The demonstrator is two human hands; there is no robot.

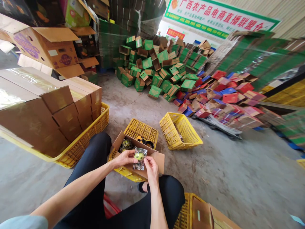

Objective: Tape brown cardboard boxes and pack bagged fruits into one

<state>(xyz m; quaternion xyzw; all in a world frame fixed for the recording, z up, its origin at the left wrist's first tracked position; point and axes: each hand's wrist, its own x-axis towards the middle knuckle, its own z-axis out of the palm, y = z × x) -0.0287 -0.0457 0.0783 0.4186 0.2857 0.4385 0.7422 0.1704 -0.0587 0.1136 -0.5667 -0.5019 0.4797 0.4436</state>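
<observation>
A small clear plastic bag [138,166] with a yellow-green, dark-spotted round fruit [138,156] in it is held between my two hands. My left hand [125,158] pinches its left side, thumb and fingers closed on the plastic. On the right side, the fingertips of my right hand [152,167] close on the bag's edge. Directly below is an open cardboard box [158,161] with its flaps out. Several dark, shiny wrapped pieces [126,145] lie inside its left end. Just beyond the bag sits a black and orange tool [145,142], perhaps a tape dispenser.
The box rests on a yellow plastic crate [140,126]. Another yellow crate [179,132] stands to the right. At left, a large yellow crate [82,144] holds stacked cartons [60,116]. Piles of green boxes [154,91] and red and blue boxes [230,98] lie farther back.
</observation>
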